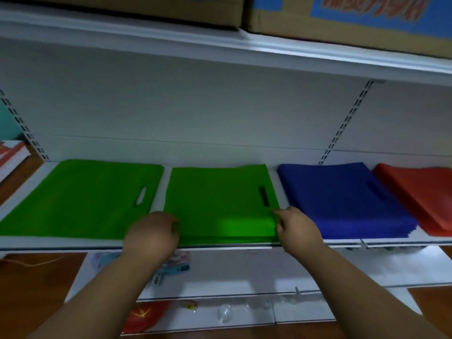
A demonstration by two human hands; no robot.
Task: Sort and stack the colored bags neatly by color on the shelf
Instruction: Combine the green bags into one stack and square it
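Observation:
On the white shelf (61,243) lie flat bags in a row: a green bag (78,199) at the left, a stack of green bags (220,201) in the middle, a blue stack (342,196) and a red stack (415,192) at the right. My left hand (151,234) grips the middle green stack at its front left corner, fingers curled on the edge. My right hand (297,227) pinches the same stack at its front right corner, beside the blue stack.
The upper shelf (220,48) carries cardboard boxes (342,18) overhead. Lower shelves hold small packaged items (176,264) and a red object (144,314). Books (12,155) lie at the far left. Wooden floor shows below.

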